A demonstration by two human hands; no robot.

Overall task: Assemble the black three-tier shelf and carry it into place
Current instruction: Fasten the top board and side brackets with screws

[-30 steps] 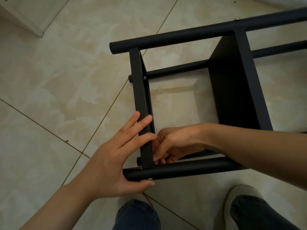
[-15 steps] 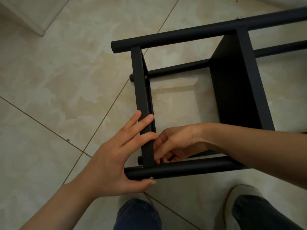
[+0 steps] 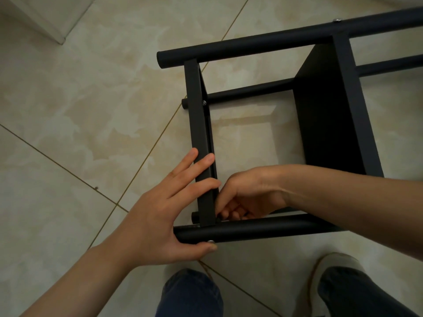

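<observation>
Barely moved: right hand (image 3: 249, 195) curled, grip unclear; left hand (image 3: 160, 216) flat across matte shelf (image 3: 327, 124).

Shelf (image 3: 329, 124) on its side on the floor (image 3: 91, 110), left hand (image 3: 160, 216) outside its end panel (image 3: 199, 124), right hand (image 3: 249, 193) inside it.

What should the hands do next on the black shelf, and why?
Probably twist the small part tight: the right hand pinches it where the end panel meets the near pole, while the left hand braces both.
</observation>
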